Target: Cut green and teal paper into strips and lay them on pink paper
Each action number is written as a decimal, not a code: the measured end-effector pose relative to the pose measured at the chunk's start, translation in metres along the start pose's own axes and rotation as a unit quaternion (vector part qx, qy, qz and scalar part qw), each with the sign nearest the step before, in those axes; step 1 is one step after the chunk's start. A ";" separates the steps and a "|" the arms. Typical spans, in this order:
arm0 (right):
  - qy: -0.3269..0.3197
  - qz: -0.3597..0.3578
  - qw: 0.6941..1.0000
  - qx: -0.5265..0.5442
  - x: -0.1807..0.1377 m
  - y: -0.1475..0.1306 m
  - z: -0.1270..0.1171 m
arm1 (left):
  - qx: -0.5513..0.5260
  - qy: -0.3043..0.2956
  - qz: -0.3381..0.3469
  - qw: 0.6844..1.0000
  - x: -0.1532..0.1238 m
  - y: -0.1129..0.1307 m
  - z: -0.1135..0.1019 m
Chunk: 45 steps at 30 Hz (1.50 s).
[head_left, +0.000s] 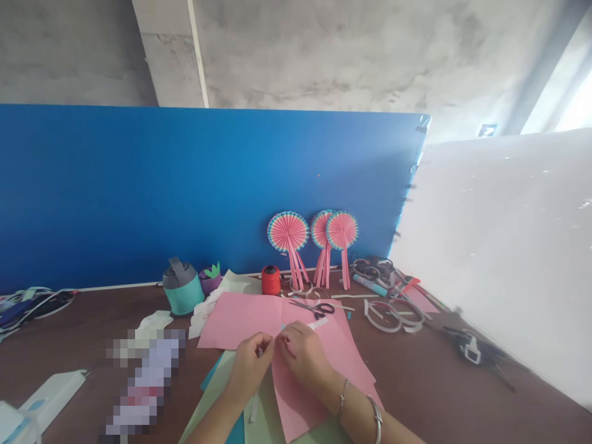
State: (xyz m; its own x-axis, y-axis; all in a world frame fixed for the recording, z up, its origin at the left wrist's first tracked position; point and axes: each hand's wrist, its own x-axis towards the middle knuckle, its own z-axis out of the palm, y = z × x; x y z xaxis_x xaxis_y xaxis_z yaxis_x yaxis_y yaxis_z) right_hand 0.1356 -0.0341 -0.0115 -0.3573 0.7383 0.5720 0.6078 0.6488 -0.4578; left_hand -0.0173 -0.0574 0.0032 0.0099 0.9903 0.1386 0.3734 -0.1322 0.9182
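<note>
Over the pink paper sheets [245, 320], my left hand [252, 364] and my right hand [303, 354] meet almost fingertip to fingertip. Both are closed in a pinch; whatever lies between the fingers is too small or hidden to name. A whitish strip [320, 323] shows just past my right hand's knuckles. Another narrow pale strip [254, 408] lies below my left hand, on green paper [263, 422]. Dark-handled scissors [317, 308] rest on the pink sheets beyond my hands.
Three round pink pleated paper fans [288, 232] with long pink strips lean against the blue partition [185, 185]. A red thread spool [271, 280] and a teal-and-grey lidded container [184, 293] stand at the back. Tape-like loops [386, 316] lie right; a white box [55, 398] lies left.
</note>
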 end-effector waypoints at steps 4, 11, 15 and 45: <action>0.038 0.099 0.992 0.061 0.004 -0.002 -0.007 | -0.020 0.003 -0.001 1.000 0.001 0.001 -0.002; 0.217 0.280 0.925 0.135 0.025 0.061 -0.065 | -0.095 0.061 -0.057 0.992 0.015 -0.013 -0.014; 0.457 0.401 0.773 0.181 0.022 0.119 -0.103 | -0.095 0.085 -0.074 0.989 0.023 -0.023 -0.023; -0.055 0.321 0.906 -0.269 0.045 0.141 -0.095 | 0.067 -0.096 -0.019 0.993 0.016 -0.031 -0.020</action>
State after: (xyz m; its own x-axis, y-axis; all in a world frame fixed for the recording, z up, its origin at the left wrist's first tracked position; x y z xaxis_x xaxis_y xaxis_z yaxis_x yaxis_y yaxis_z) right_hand 0.2723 0.0725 0.0141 0.1423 0.9648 0.2213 0.9629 -0.0831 -0.2567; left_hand -0.0473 -0.0384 -0.0159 0.1647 0.9862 0.0190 0.4976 -0.0997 0.8616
